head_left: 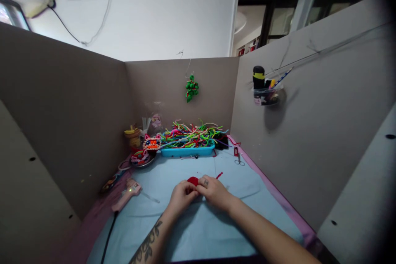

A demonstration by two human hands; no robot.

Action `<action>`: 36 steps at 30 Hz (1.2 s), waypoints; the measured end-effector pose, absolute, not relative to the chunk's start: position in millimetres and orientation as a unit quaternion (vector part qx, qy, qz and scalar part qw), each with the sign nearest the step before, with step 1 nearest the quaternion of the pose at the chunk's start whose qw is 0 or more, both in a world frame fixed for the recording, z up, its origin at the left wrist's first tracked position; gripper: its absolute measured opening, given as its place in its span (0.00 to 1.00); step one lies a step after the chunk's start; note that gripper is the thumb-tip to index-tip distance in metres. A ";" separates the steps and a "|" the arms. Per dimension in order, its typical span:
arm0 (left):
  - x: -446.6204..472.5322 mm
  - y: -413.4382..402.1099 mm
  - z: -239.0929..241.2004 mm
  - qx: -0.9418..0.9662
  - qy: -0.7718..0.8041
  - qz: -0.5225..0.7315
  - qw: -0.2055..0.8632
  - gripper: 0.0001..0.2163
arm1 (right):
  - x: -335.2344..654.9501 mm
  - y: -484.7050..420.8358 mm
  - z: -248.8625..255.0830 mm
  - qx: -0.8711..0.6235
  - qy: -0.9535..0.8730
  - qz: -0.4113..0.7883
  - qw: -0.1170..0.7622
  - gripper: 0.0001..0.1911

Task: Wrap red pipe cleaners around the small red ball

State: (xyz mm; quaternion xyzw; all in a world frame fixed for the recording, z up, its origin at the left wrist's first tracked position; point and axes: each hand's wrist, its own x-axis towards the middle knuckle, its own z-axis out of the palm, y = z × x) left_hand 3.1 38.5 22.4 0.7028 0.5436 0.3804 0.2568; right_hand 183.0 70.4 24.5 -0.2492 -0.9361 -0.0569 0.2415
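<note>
Low over the middle of the blue table cover, my left hand (183, 194) and my right hand (215, 191) meet at the fingertips. Between them they pinch a small red fuzzy piece (193, 180), which looks made of pipe cleaner; most of it is hidden by my fingers. The fingers of both hands are closed. A red twisted pipe cleaner end (219, 175) shows just beyond my right hand; whether it joins the held piece cannot be seen.
A blue tray (187, 151) heaped with coloured pipe cleaners stands at the back. Small scissors (239, 161) lie at the right. On the left are a pink glue gun (127, 194) with a black cord and a bowl (142, 160) of fuzzy pieces. Grey partitions (182, 86) enclose the table.
</note>
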 end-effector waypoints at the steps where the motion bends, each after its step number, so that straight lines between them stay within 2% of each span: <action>1: 3.3 37.4 23.1 0.704 0.542 0.383 0.251 0.04 | 182.8 69.4 24.5 -0.258 -0.934 -0.047 0.240 0.12; 5: 4.8 32.3 26.0 0.715 0.536 0.401 0.201 0.06 | 177.8 63.9 26.9 -0.343 -0.902 -0.003 0.263 0.08; 10: 7.7 29.7 24.8 0.736 0.528 0.400 0.137 0.08 | 167.3 59.6 31.0 -0.432 -0.861 0.041 0.265 0.08; 14: 7.3 28.5 24.5 0.727 0.537 0.404 0.140 0.07 | 165.2 60.4 30.8 -0.452 -0.842 0.081 0.284 0.08; 16: 5.6 27.1 22.8 0.713 0.540 0.415 0.167 0.07 | 166.7 61.9 29.1 -0.446 -0.833 0.102 0.311 0.08; 18: 4.0 25.2 17.8 0.677 0.553 0.443 0.201 0.18 | 168.8 63.7 26.8 -0.439 -0.821 0.121 0.343 0.09; 21: 4.0 22.9 6.2 0.554 0.606 0.509 0.258 0.18 | 171.0 65.6 23.1 -0.430 -0.801 0.142 0.390 0.09; 24: 7.5 22.8 -0.4 0.438 0.624 0.521 0.384 0.30 | 171.0 64.8 19.5 -0.420 -0.791 0.154 0.418 0.09; 27: 13.5 25.5 4.0 0.356 0.563 0.554 0.499 0.40 | 170.1 62.2 15.0 -0.417 -0.787 0.162 0.426 0.09; 29: 18.1 28.4 9.9 0.319 0.510 0.576 0.554 0.37 | 170.1 60.5 11.8 -0.415 -0.784 0.168 0.430 0.09; 32: 23.4 32.2 16.1 0.270 0.418 0.603 0.624 0.26 | 171.1 58.9 8.1 -0.401 -0.784 0.178 0.439 0.08; 34: 24.3 33.5 16.9 0.242 0.373 0.619 0.647 0.21 | 172.0 58.2 6.7 -0.392 -0.784 0.182 0.446 0.08; 36: 22.7 34.0 16.0 0.223 0.348 0.631 0.657 0.19 | 172.5 58.0 5.7 -0.390 -0.775 0.185 0.460 0.07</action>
